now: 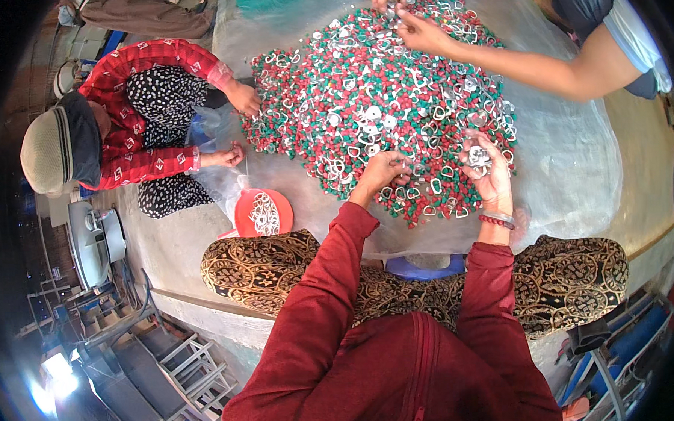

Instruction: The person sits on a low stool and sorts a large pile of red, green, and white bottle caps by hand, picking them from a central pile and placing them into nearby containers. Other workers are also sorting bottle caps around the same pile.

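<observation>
A wide heap of small red and green pieces [392,84], mixed with white D-shaped rings [442,112] and round white discs, lies in front of me. My right hand [491,175] is turned palm up over its near right side, with fingers curled round several small white and silvery pieces [477,158]. At the near edge of the heap, my left hand [382,172] is bent with its fingertips drawn together. Whatever they may hold is too small to make out. Near my left knee, a red scoop-shaped container [283,210] holds several white rings.
Clear plastic sheeting [568,163] lies under the heap. On the left sits a co-worker in a red sleeve [144,174], both hands by the heap's edge. Another person's hands [423,35] work at the far right. A blue basin [422,268] is partly hidden by my legs.
</observation>
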A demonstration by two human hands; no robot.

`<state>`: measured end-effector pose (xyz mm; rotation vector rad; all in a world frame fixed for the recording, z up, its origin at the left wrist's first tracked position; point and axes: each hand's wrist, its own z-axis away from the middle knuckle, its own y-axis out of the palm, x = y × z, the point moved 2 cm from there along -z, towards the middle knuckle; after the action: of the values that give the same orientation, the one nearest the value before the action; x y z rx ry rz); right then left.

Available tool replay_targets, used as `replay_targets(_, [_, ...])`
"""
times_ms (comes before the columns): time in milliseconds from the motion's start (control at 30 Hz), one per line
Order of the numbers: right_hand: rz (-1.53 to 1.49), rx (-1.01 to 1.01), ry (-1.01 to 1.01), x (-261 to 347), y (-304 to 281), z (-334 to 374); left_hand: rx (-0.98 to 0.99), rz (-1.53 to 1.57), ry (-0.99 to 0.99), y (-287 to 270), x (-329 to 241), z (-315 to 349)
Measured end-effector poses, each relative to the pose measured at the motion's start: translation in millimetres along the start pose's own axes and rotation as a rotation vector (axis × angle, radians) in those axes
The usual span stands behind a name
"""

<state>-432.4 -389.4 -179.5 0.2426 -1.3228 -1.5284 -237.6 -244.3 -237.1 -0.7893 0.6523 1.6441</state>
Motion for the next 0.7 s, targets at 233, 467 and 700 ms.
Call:
replay_targets(233, [-0.045, -0.068, -0.055, 9, -6, 1, -0.085, 0.036, 0.046, 6, 9, -18])
replay_targets(467, [0.151, -0.092, -0.042, 14, -8, 11, -0.294, -0.522, 0.145, 37, 37, -45])
replay_targets(700, [0.749, -0.174, 0.324, -12, -46, 1, -0.497, -1.003, 0.367, 61, 61, -47])
